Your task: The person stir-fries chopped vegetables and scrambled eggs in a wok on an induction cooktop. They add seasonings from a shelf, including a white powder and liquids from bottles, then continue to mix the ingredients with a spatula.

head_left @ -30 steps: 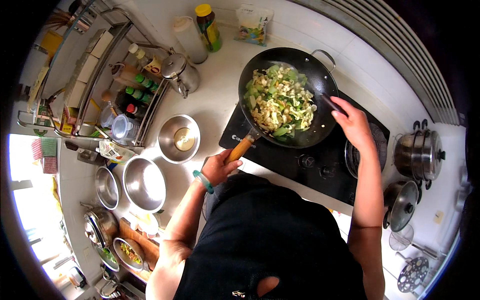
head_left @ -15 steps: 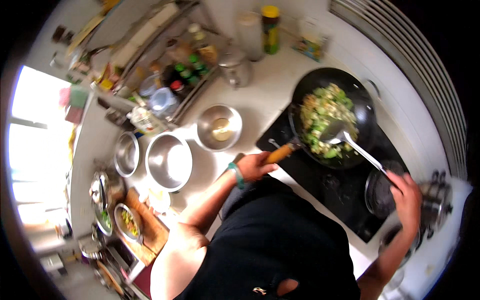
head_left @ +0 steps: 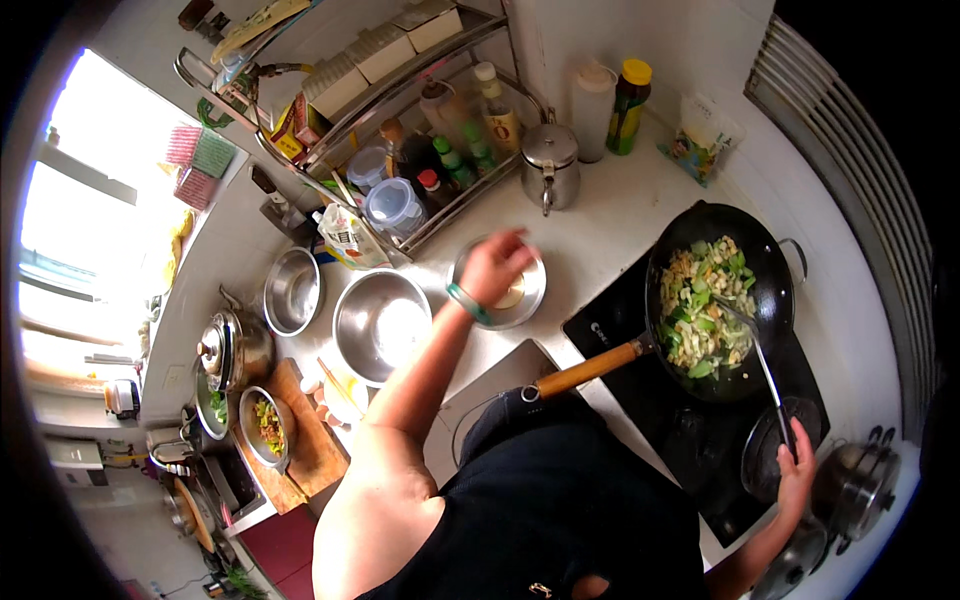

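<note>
My left hand (head_left: 497, 268), slightly blurred, is over a steel bowl (head_left: 534, 305) holding something pale; its fingers look stretched out with nothing between them. With my right hand (head_left: 795, 468) I grip the dark end of a spatula (head_left: 765, 362). Its head is down among chopped green and pale vegetables (head_left: 700, 318) in a black wok (head_left: 770, 250), hiding the blade in part. The wok sits on a black cooktop (head_left: 640, 400). Its wooden handle (head_left: 590, 370) points toward my body, untouched by either hand.
Two steel bowls (head_left: 352, 320) stand left of my forearm. A steel kettle (head_left: 240, 352) and a cutting board (head_left: 318, 440) with a bowl of chopped food (head_left: 266, 428) are farther left. Behind are a bottle rack (head_left: 425, 225) and a steel pot (head_left: 550, 165). Lidded pots (head_left: 855, 490) stand right of the cooktop.
My left hand has let go of the wok handle and moved up and left over the steel bowl. My right hand still holds the spatula, whose head now sits lower in the vegetables.
</note>
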The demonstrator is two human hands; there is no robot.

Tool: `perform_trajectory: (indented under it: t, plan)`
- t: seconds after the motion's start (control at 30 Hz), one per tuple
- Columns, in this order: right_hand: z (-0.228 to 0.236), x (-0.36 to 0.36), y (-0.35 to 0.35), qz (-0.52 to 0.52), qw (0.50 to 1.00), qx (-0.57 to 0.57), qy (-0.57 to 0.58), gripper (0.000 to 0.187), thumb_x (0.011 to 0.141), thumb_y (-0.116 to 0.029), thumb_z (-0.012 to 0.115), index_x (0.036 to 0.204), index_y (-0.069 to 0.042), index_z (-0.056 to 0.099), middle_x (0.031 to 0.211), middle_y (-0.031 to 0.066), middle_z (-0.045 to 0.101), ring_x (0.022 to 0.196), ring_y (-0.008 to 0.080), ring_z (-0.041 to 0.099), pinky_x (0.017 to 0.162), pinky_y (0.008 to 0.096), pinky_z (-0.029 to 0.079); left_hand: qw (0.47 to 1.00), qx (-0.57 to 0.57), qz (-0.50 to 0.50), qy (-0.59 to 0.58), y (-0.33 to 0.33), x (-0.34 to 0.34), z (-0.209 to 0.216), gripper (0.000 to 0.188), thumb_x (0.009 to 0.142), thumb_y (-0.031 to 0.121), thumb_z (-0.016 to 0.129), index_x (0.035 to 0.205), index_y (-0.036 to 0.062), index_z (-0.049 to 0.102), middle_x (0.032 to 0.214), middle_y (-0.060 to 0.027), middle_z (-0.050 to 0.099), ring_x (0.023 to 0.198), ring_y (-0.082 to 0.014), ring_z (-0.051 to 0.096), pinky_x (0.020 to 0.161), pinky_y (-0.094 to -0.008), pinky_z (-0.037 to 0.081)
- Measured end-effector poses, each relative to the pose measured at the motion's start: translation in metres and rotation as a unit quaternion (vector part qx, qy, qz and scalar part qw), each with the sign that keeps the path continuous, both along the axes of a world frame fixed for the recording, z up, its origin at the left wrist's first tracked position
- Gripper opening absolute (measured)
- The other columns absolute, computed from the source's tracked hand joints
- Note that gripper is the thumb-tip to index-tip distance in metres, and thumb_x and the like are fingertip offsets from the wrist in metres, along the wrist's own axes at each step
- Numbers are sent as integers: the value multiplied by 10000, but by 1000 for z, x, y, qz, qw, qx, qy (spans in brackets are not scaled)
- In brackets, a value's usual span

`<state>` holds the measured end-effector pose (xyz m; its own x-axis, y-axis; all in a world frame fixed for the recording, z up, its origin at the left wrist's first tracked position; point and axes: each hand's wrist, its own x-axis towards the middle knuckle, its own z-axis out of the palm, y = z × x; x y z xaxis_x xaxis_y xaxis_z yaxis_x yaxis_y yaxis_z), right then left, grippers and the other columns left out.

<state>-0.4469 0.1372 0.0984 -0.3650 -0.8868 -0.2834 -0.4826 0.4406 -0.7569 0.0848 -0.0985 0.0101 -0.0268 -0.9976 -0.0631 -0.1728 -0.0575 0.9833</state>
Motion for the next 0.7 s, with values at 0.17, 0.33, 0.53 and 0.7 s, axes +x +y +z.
perform_trajectory:
  t: [0.17,0.33,0.53,0.7]
  plan:
    - [-13,27,-13,-19,1000,6,-7,571,808,85,547,1357,-37,452,1197,74,562,1002,147,544,892,243,414,911,-233,303,-156,-134,89,-22,500,771,282,704,1146,-5,539,980,-185,570,905,-319,571,791,-397,456]
    - [-55,21,4,-4,994,89,64,610,771,83,622,1340,-71,469,1198,131,577,1019,200,555,883,300,444,822,-214,427,-311,-228,122,-26,734,769,327,732,1338,8,395,1309,-173,482,1166,-321,484,967,-382,402]
    - [-63,39,12,-5,994,85,67,673,786,71,616,1398,-99,394,1231,167,544,1094,223,532,932,320,421,864,-186,325,-336,-301,163,-76,1164,532,475,819,1384,-46,221,1363,-249,393,1241,-378,431,1023,-415,387]
    - [-39,59,0,-29,982,108,149,702,790,25,625,1420,-151,370,1170,166,555,1018,258,559,895,364,451,809,-184,231,-508,-321,176,-87,994,587,475,768,1333,-10,325,1320,-228,441,1211,-335,471,984,-408,403]
